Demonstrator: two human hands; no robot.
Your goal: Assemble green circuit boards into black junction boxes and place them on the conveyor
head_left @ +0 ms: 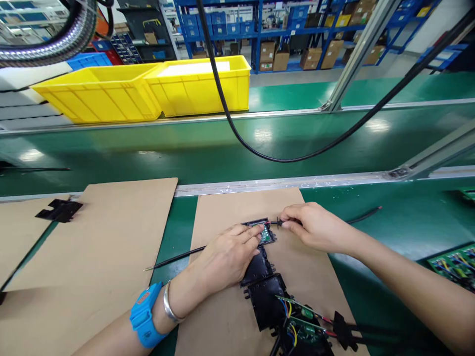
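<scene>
**Seating a lead in a small black housing**

The left hand [226,257] presses its fingertips down on a small black housing [261,231] with a green circuit board [264,234] inside, pinning it to the cardboard sheet [222,316] on the table [389,232]. The right hand [315,226] has its grip narrowed to a pinch on a thin black lead [365,215], the clamp end [277,223] held just at the housing's right edge, the rest trailing away behind the pinch.

To do this well, I judge the left fingers should hold the housing flat without covering the board, while the right pinch stays close to the lead's tip for control and feeds it straight in, not at an angle.

Nearer the body than the left grip lie more black housings [265,291] and wired boards [302,324].
</scene>
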